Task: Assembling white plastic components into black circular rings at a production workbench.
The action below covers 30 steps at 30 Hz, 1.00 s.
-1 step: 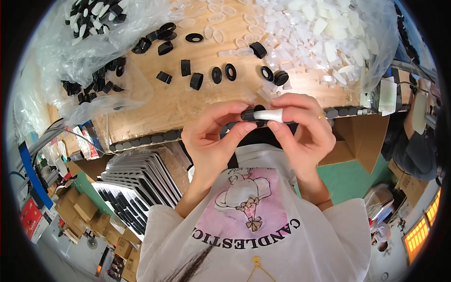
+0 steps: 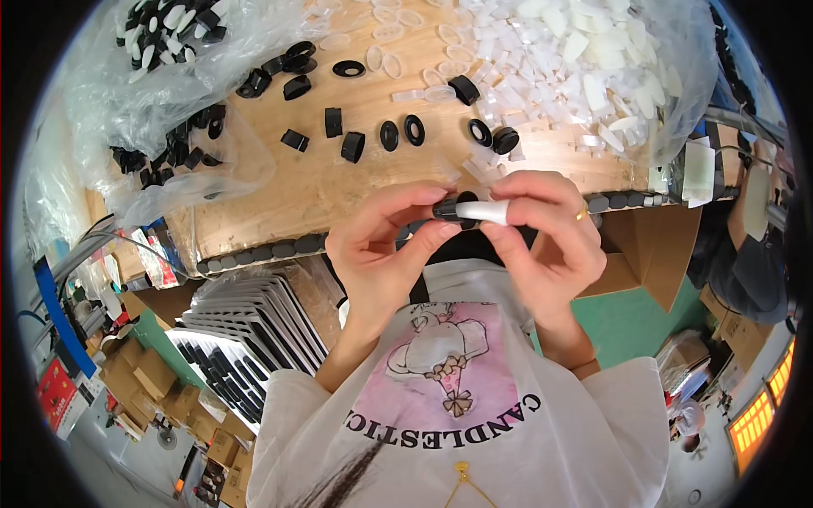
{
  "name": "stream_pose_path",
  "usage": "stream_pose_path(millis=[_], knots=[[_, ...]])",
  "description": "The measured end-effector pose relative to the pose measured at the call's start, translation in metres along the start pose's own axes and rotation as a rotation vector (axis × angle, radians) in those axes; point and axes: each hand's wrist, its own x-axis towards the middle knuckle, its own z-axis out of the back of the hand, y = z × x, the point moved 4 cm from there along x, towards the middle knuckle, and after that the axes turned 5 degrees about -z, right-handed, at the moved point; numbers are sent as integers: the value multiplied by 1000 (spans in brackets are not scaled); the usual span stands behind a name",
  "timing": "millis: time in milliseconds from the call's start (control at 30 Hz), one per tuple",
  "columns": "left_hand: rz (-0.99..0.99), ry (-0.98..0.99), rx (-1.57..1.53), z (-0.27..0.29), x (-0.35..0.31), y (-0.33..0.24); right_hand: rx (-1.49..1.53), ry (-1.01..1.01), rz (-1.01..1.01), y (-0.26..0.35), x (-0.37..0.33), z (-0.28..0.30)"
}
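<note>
Just over the table's front edge, my two hands meet fingertip to fingertip. My left hand point(image 2: 377, 233) pinches a small black ribbed plastic part point(image 2: 445, 208) between thumb and forefinger. Opposite it, the thumb and fingers of my right hand point(image 2: 555, 233) grip the wide end of a white tapered plastic piece point(image 2: 483, 210). Its narrower end lies against the black part; whether it sits inside cannot be made out. Nearest to the hands on the wood are several black oval rings, among them one upright ring point(image 2: 414, 130) and another with a pale middle point(image 2: 480, 132).
Clear and white plastic pieces point(image 2: 584, 68) heap up at the right on plastic film. At the left, black parts point(image 2: 182, 140) and a black-and-white pile point(image 2: 169, 34) lie on a clear bag point(image 2: 93, 93). Black pieces line the table edge point(image 2: 279, 249). Stacked trays point(image 2: 246, 330) stand below left.
My right fingers have turned slightly about the white piece, and its wide end sits a touch lower. My left hand keeps its pinch on the black part.
</note>
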Motion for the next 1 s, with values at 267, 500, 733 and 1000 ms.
stream_pose_path(millis=[267,500,733,1000], knots=[[-100,50,-125,5,-1,3,-338,-62,318,24,2,2],[-153,93,-224,7,-3,5,-410,-92,469,32,-6,-5],[-154,100,-147,5,-3,6,-387,-112,421,28,-6,2],[-192,93,-81,0,-1,5,-347,-134,410,26,-6,1]])
